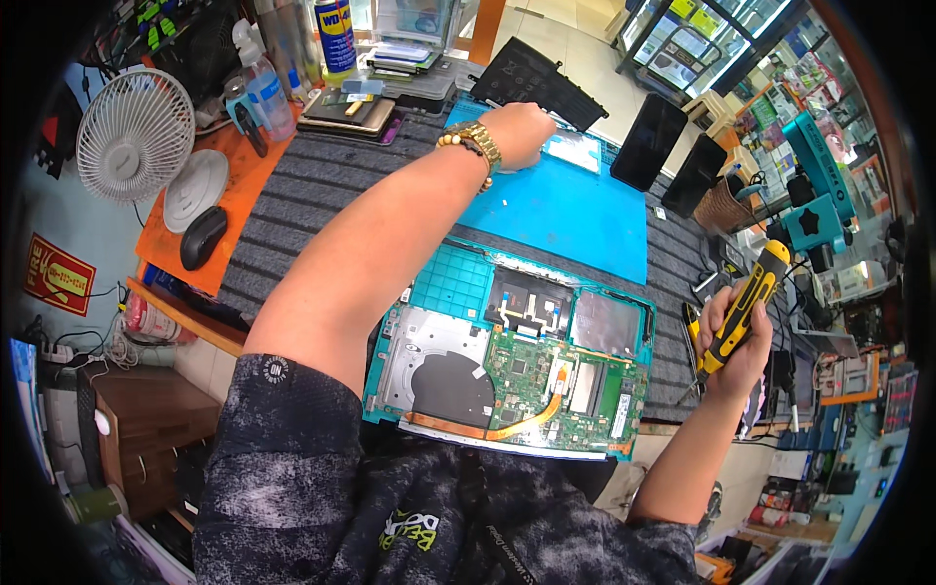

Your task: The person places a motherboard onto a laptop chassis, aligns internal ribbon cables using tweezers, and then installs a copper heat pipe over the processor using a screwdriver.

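Observation:
In my right hand (743, 363), closed around its handle, is a yellow and black screwdriver (753, 297), its shaft slanting down and left. My left hand (517, 136) is stretched to the far end of a blue work mat (565, 210), fingers curled and mostly hidden; what they hold cannot be made out. Right behind it is a black laptop battery (531, 83). Close to my body lies an opened teal laptop base (453, 283), with a green circuit board (517, 366), a copper heat pipe (531, 417) and a round black fan area (453, 385) exposed.
Two dark phones (648, 141) (694, 175) stand right of the mat, near a woven basket (726, 203) and a teal stand (819, 214). At left are a white fan (136, 136), a black mouse (204, 237), a clear bottle (268, 97) and a blue spray can (334, 39).

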The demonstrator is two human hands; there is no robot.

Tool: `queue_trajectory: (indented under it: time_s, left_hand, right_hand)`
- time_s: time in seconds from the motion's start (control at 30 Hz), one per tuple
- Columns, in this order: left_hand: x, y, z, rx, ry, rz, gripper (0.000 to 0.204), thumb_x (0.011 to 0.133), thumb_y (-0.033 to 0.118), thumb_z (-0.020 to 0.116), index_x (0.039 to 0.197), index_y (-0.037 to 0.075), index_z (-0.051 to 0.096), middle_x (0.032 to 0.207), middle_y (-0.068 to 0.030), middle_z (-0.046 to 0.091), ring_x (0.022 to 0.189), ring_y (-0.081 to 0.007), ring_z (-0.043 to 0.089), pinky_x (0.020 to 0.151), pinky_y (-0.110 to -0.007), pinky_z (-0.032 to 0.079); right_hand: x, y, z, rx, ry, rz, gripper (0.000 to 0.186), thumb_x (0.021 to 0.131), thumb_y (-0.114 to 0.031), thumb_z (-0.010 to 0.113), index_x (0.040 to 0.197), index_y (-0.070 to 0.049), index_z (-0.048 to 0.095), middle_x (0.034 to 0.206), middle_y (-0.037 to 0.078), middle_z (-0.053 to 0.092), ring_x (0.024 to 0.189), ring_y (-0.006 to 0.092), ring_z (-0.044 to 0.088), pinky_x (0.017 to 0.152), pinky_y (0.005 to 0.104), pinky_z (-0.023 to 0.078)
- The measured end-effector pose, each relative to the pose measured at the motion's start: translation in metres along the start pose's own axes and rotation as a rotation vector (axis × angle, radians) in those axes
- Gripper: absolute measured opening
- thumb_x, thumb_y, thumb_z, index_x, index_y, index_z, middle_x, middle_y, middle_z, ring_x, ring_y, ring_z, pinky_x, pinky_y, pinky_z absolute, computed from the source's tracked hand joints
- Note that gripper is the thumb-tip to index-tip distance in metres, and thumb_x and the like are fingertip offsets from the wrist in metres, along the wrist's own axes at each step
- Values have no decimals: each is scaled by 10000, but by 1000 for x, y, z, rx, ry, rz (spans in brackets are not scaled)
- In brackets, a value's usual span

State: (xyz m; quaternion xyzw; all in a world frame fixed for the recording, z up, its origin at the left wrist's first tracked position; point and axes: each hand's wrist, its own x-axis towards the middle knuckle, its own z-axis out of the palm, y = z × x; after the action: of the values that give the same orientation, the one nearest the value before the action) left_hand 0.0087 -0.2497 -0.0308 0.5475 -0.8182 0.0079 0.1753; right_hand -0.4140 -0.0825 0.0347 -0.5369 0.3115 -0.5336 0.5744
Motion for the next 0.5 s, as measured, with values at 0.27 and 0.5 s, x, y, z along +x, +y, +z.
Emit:
queue_trajectory:
  time_s: [0.27,0.5]
  left_hand:
    - [-17,-12,-20,-15,-29,-131,90,930,112,815,978,36,812,1036,-242,844,1016,-437,836,942,-537,669]
    - [-35,-26,-29,-43,113,-127,111,931,133,818,948,23,815,982,-215,840,997,-418,822,926,-523,654]
  right_hand:
    - [-8,-3,-7,-11,13,-18,416,1206,-488,569,1226,-75,536,864,88,572,634,156,545,511,278,436]
    - [-12,-3,-3,-62,39,-22,379,1193,-443,627,1141,-75,555,870,83,597,671,143,591,541,275,473]
